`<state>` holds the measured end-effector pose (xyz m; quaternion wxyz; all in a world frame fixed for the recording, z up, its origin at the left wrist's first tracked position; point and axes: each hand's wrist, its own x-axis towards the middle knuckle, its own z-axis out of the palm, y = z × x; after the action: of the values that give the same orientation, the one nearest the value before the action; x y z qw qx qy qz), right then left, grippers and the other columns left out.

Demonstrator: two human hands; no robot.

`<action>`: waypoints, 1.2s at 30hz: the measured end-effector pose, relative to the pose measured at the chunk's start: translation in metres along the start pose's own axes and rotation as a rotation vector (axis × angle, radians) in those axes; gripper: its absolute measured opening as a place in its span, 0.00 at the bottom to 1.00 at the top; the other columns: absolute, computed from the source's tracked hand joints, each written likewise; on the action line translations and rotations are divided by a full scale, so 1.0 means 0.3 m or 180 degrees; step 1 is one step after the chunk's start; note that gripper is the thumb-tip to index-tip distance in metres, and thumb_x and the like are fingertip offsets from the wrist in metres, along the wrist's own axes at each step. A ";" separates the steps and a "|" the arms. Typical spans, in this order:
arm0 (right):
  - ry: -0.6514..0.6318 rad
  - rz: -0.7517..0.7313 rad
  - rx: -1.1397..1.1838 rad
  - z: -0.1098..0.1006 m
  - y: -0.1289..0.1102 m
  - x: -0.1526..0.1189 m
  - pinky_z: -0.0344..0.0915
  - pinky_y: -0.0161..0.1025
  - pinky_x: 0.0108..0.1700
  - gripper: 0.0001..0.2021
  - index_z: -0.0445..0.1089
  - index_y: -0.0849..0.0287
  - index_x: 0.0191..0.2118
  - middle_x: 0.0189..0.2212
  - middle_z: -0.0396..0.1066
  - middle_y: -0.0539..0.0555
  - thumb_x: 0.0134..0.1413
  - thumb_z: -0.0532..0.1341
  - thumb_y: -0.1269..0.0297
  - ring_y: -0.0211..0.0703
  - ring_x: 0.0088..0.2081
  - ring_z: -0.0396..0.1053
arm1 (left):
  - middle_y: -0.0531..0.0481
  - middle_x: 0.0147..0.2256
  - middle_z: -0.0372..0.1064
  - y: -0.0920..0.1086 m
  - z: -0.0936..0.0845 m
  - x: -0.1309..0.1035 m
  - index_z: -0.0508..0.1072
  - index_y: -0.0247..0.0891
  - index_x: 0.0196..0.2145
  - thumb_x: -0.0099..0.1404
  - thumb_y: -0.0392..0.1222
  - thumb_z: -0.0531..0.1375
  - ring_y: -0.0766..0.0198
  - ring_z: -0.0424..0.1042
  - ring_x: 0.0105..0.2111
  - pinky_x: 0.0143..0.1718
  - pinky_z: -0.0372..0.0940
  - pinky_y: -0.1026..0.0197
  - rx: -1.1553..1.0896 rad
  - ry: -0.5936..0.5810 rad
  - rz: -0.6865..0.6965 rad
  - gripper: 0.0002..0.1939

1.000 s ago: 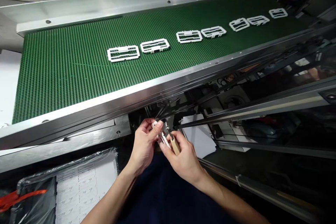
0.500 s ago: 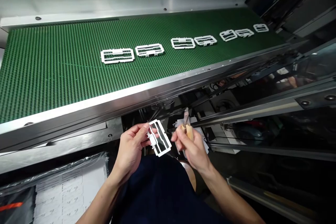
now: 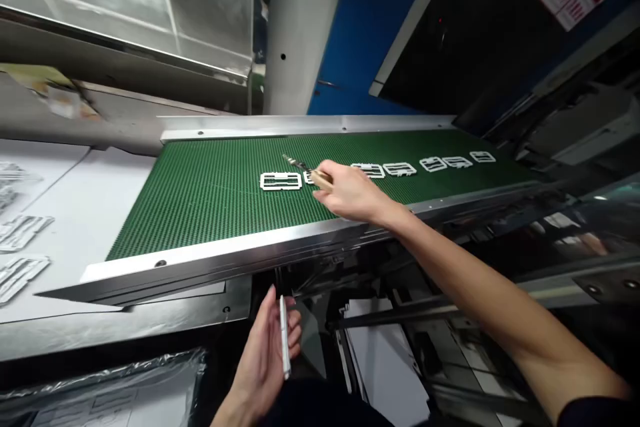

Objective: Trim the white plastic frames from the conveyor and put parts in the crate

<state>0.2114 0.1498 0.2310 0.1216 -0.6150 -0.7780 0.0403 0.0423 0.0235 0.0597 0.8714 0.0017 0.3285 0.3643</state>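
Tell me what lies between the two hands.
In the head view, the conveyor's metal edge rail and a strip of green belt separate the left hand from the right hand.

Light is coming from above, approx 11 o'clock, glaring off the steel panel (image 3: 165, 7) and streaking along the conveyor's metal rail (image 3: 240, 253). Green belt (image 3: 210, 193) is showing evenly lit, med. brightness. Area under the rail, 5–7 o'clock, is sitting dim; right hand (image 3: 350, 193) is throwing a soft shadow on the belt. Wide-angle lens is bending straight edges at the corners; far white frames (image 3: 440, 163) are looking soft w/ slight blur.
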 end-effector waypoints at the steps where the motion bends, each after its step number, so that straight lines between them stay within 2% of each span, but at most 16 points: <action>1: -0.0252 -0.0047 -0.0190 0.022 -0.003 0.075 0.51 0.34 0.27 0.07 0.61 0.56 0.36 0.31 0.68 0.50 0.49 0.58 0.67 0.40 0.29 0.63 | 0.53 0.24 0.59 -0.004 -0.002 -0.011 0.70 0.34 0.37 0.61 0.48 0.59 0.73 0.56 0.18 0.14 0.53 0.70 -0.0065 -0.0015 -0.0004 0.14; 3: -0.0620 -0.0077 -0.0409 0.075 -0.007 0.197 0.52 0.35 0.28 0.12 0.61 0.57 0.39 0.35 0.68 0.53 0.47 0.61 0.66 0.44 0.32 0.64 | 0.53 0.25 0.60 -0.008 -0.009 -0.032 0.70 0.32 0.40 0.61 0.43 0.60 0.73 0.56 0.18 0.15 0.53 0.70 -0.0147 -0.0024 0.0029 0.12; 6: -0.0830 -0.0117 -0.0434 0.143 -0.005 0.301 0.53 0.35 0.28 0.16 0.62 0.59 0.39 0.34 0.68 0.56 0.42 0.65 0.65 0.47 0.34 0.65 | 0.46 0.30 0.65 0.000 -0.031 -0.061 0.69 0.28 0.45 0.61 0.35 0.58 0.67 0.65 0.25 0.24 0.64 0.65 -0.0162 0.0059 0.0152 0.14; 9: -0.0816 -0.0169 -0.0317 0.159 -0.005 0.335 0.54 0.35 0.29 0.15 0.62 0.59 0.37 0.32 0.67 0.55 0.41 0.65 0.66 0.47 0.33 0.65 | 0.44 0.34 0.67 0.022 -0.053 -0.082 0.67 0.30 0.48 0.59 0.31 0.60 0.63 0.69 0.31 0.33 0.67 0.62 0.0040 0.0213 0.0495 0.18; 12: -0.0752 -0.0157 -0.0058 0.115 -0.028 0.313 0.56 0.34 0.28 0.10 0.60 0.60 0.33 0.30 0.66 0.53 0.45 0.62 0.68 0.42 0.30 0.64 | 0.48 0.33 0.67 0.050 -0.059 -0.096 0.67 0.37 0.45 0.55 0.32 0.64 0.65 0.68 0.31 0.32 0.65 0.66 0.0246 0.0173 0.0914 0.19; 15: -0.0685 -0.0233 0.0799 0.052 -0.081 0.193 0.59 0.32 0.28 0.08 0.58 0.60 0.33 0.29 0.64 0.50 0.50 0.61 0.67 0.36 0.29 0.63 | 0.51 0.29 0.65 0.086 -0.051 -0.107 0.69 0.36 0.36 0.56 0.37 0.64 0.69 0.65 0.28 0.29 0.62 0.70 0.0355 -0.0185 0.1208 0.10; 18: -0.0748 -0.0158 0.2165 0.031 -0.144 -0.036 0.60 0.31 0.28 0.10 0.60 0.60 0.31 0.27 0.63 0.48 0.46 0.64 0.67 0.34 0.27 0.62 | 0.51 0.26 0.64 0.122 -0.039 -0.126 0.70 0.37 0.38 0.60 0.40 0.60 0.69 0.63 0.25 0.26 0.60 0.70 0.0555 -0.0369 0.1438 0.07; 21: -0.0885 0.0327 0.2505 0.076 -0.179 -0.277 0.58 0.31 0.26 0.08 0.61 0.59 0.29 0.25 0.61 0.46 0.47 0.63 0.69 0.33 0.26 0.59 | 0.50 0.28 0.67 0.147 -0.032 -0.144 0.68 0.40 0.44 0.63 0.42 0.58 0.65 0.66 0.28 0.28 0.62 0.67 0.0964 -0.0445 0.1441 0.11; 24: -0.0921 0.0882 0.2791 0.161 -0.156 -0.440 0.57 0.32 0.27 0.08 0.61 0.59 0.29 0.24 0.59 0.45 0.49 0.62 0.68 0.32 0.25 0.56 | 0.49 0.27 0.67 0.149 -0.032 -0.138 0.71 0.36 0.36 0.61 0.45 0.60 0.65 0.66 0.29 0.31 0.62 0.66 0.1548 -0.0680 0.1210 0.09; 26: -0.0974 0.1154 0.3046 0.215 -0.120 -0.500 0.57 0.32 0.27 0.08 0.61 0.59 0.30 0.25 0.59 0.46 0.49 0.63 0.66 0.33 0.26 0.56 | 0.49 0.27 0.67 0.137 -0.035 -0.122 0.71 0.35 0.33 0.60 0.44 0.61 0.65 0.65 0.29 0.32 0.61 0.66 0.1950 -0.0744 0.0964 0.09; 30: -0.1005 0.1401 0.3408 0.276 -0.061 -0.554 0.58 0.33 0.29 0.11 0.61 0.60 0.30 0.26 0.60 0.46 0.46 0.65 0.65 0.34 0.27 0.58 | 0.51 0.29 0.67 0.114 -0.039 -0.077 0.71 0.37 0.35 0.60 0.45 0.61 0.65 0.66 0.30 0.35 0.61 0.64 0.2567 -0.0786 0.0466 0.09; 36: -0.1022 0.1681 0.3653 0.311 -0.038 -0.592 0.57 0.31 0.28 0.15 0.61 0.61 0.28 0.24 0.59 0.45 0.40 0.69 0.63 0.32 0.26 0.57 | 0.52 0.27 0.65 0.126 -0.040 -0.034 0.70 0.37 0.31 0.64 0.50 0.56 0.63 0.62 0.31 0.34 0.57 0.64 0.3876 -0.0931 0.0441 0.13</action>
<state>0.2162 -0.0164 0.1183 0.2990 -0.6092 -0.4641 0.5693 0.0061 0.0419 0.0651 0.7246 0.5685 0.3536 0.1635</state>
